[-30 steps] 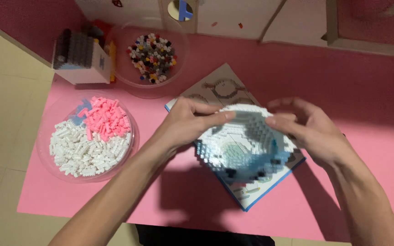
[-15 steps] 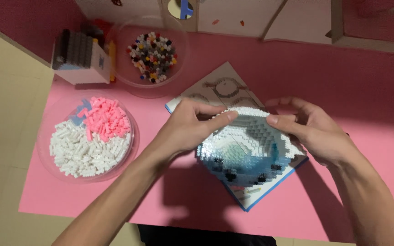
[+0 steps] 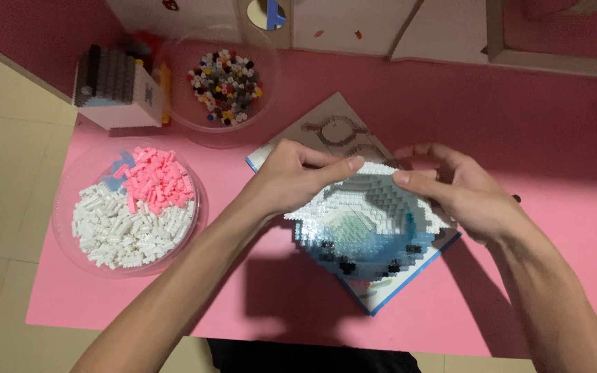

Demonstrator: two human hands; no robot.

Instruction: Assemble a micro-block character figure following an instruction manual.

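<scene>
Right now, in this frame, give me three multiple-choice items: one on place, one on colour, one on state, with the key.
1. Where does the small-brick model stand?
A. in a bowl
B. on a booklet on the pink table
C. on the floor

2. What colours fill the near left bowl?
A. white, pink, a little blue
B. green, yellow
C. all black

3. How are the hands placed?
A. both off the model
B. one in a bowl
C. left hand and right hand at the model's top rim

Key: B, the blue-edged booklet shows beneath it; A, white and pink bricks fill it; C, both sets of fingertips meet the white rim.
</scene>
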